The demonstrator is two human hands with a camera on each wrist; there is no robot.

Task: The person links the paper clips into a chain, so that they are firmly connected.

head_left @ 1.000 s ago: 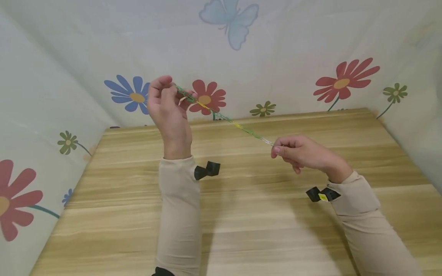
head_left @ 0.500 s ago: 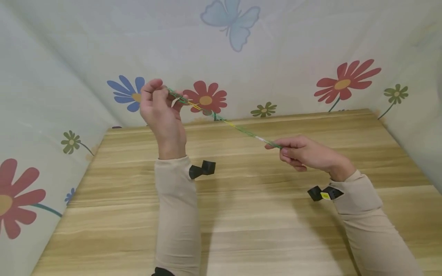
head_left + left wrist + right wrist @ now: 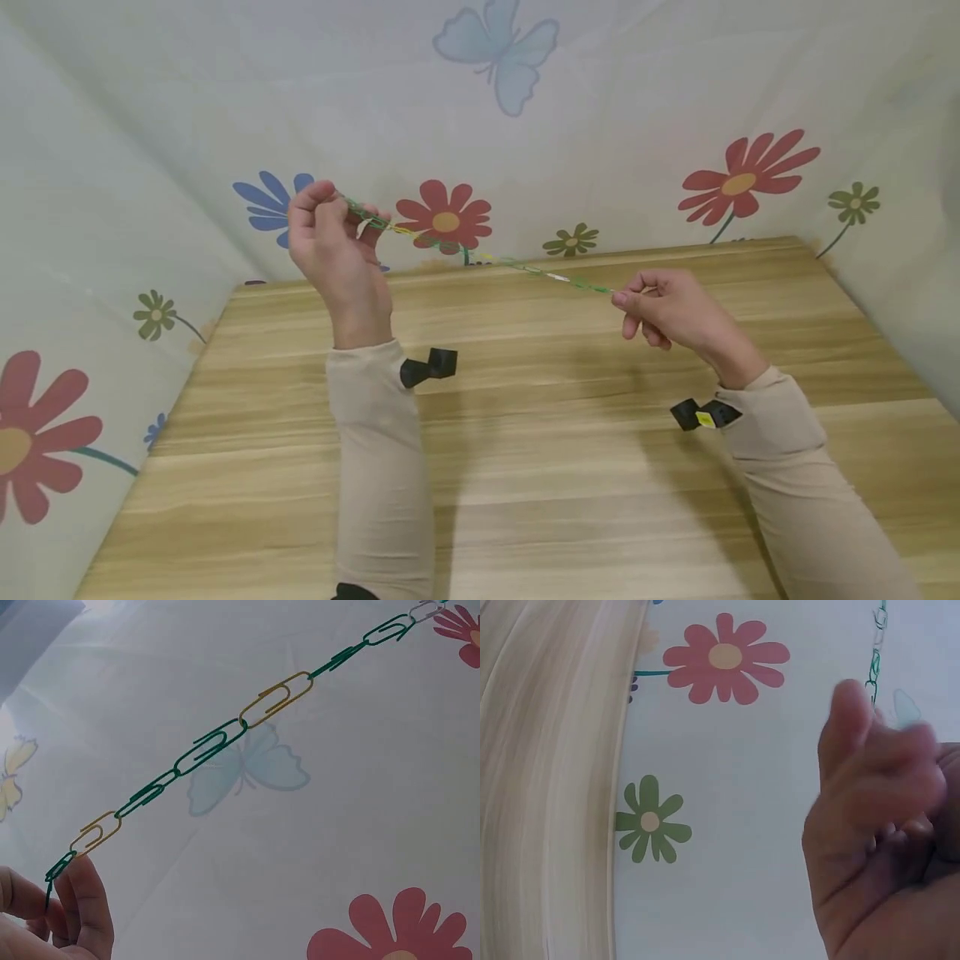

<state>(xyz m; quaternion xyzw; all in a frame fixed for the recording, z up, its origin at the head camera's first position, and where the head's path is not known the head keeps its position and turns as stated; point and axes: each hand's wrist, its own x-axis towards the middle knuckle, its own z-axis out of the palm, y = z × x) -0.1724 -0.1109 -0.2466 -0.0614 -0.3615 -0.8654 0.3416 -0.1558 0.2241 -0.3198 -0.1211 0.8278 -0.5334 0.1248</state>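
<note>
A chain of linked paper clips (image 3: 517, 265), green, yellow and white, stretches in the air between the two hands above the table. My left hand (image 3: 335, 250) pinches its left end higher up, near the back wall. In the left wrist view, green and yellow clips (image 3: 275, 700) run up and to the right from the fingers (image 3: 90, 900). At the lower end, my right hand (image 3: 667, 312) pinches the chain between thumb and index finger. The right wrist view shows the chain (image 3: 875, 664) rising beyond the right fingers, which hide its gripped end.
Below the hands lies a wood-grain table (image 3: 540, 467). A pale cloth backdrop (image 3: 615, 108) printed with flowers and a butterfly stands behind it and along the sides. Black wrist devices (image 3: 429, 367) sit at both cuffs.
My left hand has moved left and slightly down. My right hand has shifted slightly right and up, its hold moving along the chain, so a longer stretch shows between the hands.
</note>
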